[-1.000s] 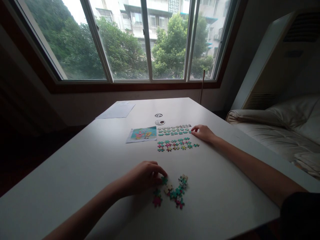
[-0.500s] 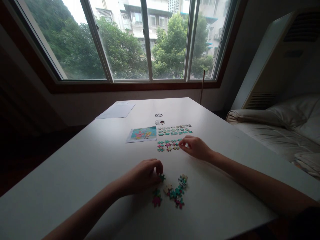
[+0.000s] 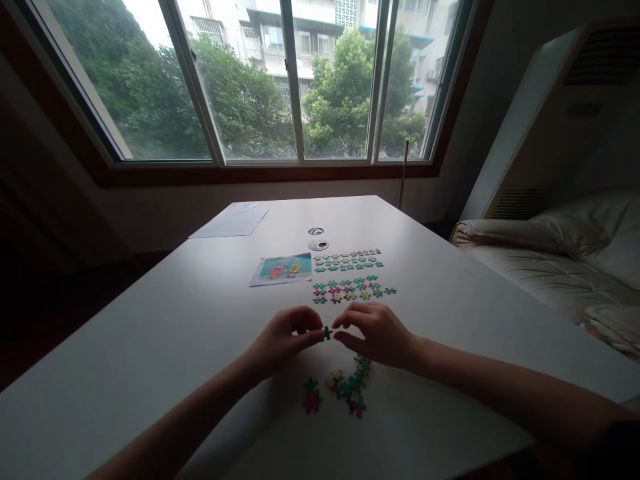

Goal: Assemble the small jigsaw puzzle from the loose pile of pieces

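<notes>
A small green jigsaw puzzle piece [image 3: 327, 333] is pinched between the thumb and fingers of my left hand [image 3: 290, 337], above the table. My right hand [image 3: 377, 333] is just right of that piece, thumb and fingers apart, with nothing seen between them. Below the hands lies a loose pile of puzzle pieces [image 3: 353, 383], partly hidden by my right hand. A smaller cluster of green and pink pieces [image 3: 311, 396] sits to its left. Beyond the hands, several rows of puzzle pieces [image 3: 347, 290] are laid out on the white table [image 3: 200, 320].
A colourful picture sheet [image 3: 283, 269] lies left of the rows. Two round discs, the nearer one [image 3: 319, 245] mostly white, are behind them. Paper [image 3: 230, 221] rests at the far left corner. A cushioned sofa [image 3: 540, 247] stands to the right, and a window fills the back wall.
My left hand has lifted the green piece from beside the pile and moved forward. My right hand has come back from the rows toward it, leaving pieces at the row's right end.
</notes>
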### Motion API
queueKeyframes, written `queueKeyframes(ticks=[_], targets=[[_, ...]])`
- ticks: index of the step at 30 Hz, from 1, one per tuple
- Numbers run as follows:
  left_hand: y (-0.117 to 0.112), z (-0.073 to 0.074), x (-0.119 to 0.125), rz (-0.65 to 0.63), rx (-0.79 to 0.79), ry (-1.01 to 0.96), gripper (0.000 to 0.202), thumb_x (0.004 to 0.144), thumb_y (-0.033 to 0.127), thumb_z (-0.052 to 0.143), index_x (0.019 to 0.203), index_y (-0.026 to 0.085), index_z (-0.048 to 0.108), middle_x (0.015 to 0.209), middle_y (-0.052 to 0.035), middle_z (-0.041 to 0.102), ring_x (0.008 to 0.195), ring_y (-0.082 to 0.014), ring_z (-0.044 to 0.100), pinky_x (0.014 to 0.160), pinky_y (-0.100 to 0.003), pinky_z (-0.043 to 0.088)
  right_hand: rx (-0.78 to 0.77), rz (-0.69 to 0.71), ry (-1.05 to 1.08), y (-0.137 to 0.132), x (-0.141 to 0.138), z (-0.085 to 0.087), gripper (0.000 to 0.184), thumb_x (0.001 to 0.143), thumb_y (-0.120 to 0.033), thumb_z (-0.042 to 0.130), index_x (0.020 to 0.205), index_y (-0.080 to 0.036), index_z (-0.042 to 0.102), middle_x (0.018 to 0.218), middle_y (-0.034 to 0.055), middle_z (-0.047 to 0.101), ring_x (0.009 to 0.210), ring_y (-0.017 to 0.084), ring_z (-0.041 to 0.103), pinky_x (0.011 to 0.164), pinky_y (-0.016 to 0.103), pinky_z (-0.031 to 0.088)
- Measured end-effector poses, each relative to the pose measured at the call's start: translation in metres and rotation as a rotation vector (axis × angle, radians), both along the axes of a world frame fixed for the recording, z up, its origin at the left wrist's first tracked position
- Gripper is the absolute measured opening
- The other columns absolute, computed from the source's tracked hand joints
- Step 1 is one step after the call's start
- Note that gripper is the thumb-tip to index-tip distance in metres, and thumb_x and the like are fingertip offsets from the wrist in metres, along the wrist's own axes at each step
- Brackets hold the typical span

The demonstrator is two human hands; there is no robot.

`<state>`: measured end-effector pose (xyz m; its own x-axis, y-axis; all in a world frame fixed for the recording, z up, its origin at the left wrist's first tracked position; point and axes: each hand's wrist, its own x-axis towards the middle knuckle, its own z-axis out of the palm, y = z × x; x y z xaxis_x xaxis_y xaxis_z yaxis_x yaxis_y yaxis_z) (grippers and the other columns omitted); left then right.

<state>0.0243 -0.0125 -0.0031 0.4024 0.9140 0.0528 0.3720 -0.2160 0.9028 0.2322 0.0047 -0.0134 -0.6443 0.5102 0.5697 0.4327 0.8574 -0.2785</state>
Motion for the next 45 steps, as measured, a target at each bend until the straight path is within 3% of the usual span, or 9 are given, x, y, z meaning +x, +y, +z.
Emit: queueKeyframes(ticks=[19, 28, 45], targets=[[-0.004, 0.001, 0.001, 0.007, 0.002, -0.029, 0.025, 0.073, 0.034, 0.059, 0.087, 0.013, 0.054, 0.073, -0.0021, 0.058, 0.065, -0.0109, 0.051, 0.059, -0.023, 0.041, 0.156, 0.034, -0.016, 0.003, 0.0, 0.006, 0.015, 0.084, -0.028, 0.048, 0.081, -0.021, 0.061, 0.073, 0.0005, 0.063, 0.061, 0.008, 0.054, 0.059, 0.022, 0.038], [-0.006, -0.004, -0.007, 0.034, 0.076, 0.186, 0.016, 0.075, 0.031, 0.054, 0.078, 0.015, 0.057, 0.072, -0.0002, 0.057, 0.062, -0.0097, 0.048, 0.055, -0.02, 0.039, 0.156, -0.184, 0.118, 0.033, 0.032, 0.012, 0.016, 0.083, -0.029, 0.05, 0.084, -0.02, 0.062, 0.08, 0.0027, 0.063, 0.066, 0.01, 0.056, 0.064, 0.023, 0.043], [-0.006, -0.006, -0.005, 0.008, 0.136, 0.254, 0.013, 0.075, 0.026, 0.051, 0.077, 0.014, 0.058, 0.071, -0.0004, 0.059, 0.06, -0.0093, 0.047, 0.052, -0.018, 0.038, 0.253, -0.223, 0.112, 0.041, 0.039, 0.012, 0.017, 0.084, -0.03, 0.049, 0.085, -0.019, 0.062, 0.08, 0.0025, 0.064, 0.067, 0.01, 0.057, 0.065, 0.022, 0.042]])
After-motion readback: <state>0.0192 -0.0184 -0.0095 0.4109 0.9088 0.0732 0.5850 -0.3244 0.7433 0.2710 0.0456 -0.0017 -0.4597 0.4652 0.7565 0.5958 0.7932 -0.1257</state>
